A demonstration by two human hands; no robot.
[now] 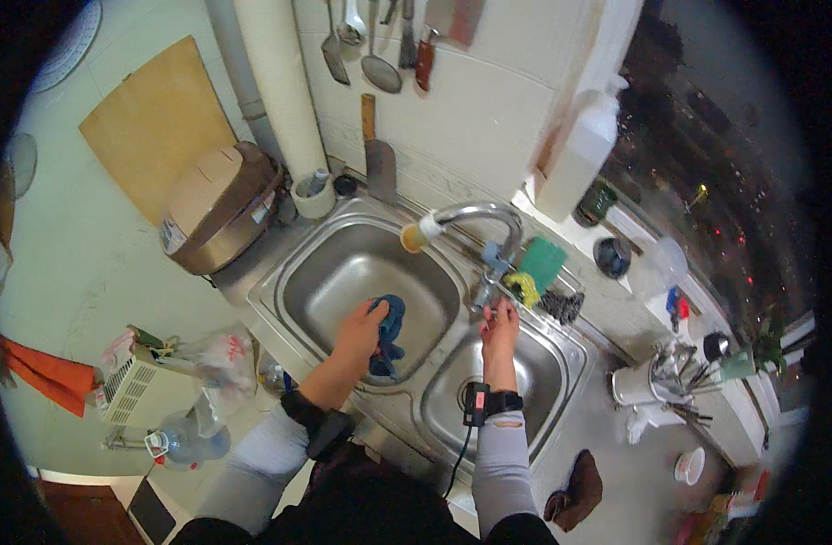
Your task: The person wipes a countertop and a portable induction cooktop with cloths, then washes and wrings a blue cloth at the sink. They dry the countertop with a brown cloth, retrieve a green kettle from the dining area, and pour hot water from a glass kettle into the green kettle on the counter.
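Observation:
My left hand point(358, 332) is closed on a dark blue cloth point(389, 327), which hangs over the larger basin of a stainless steel double sink point(327, 272). At the base of the curved faucet point(484, 212), the fingers of my right hand point(500, 327) touch the handle point(486, 291); whether they grip it cannot be told. The faucet's spout, with a yellowish end piece point(412, 238), points over the larger basin. Behind the faucet lie a green scouring pad point(542, 263), a yellow mesh scrubber point(523, 289) and a dark scrubber point(563, 306).
A rice cooker point(218, 218) stands left of the sink. A cleaver point(380, 163) leans on the wall below hanging utensils. On the right are a utensil holder point(634, 387), a brown cloth point(583, 487) and a small white cup point(690, 466). A white jug point(579, 150) stands on the sill.

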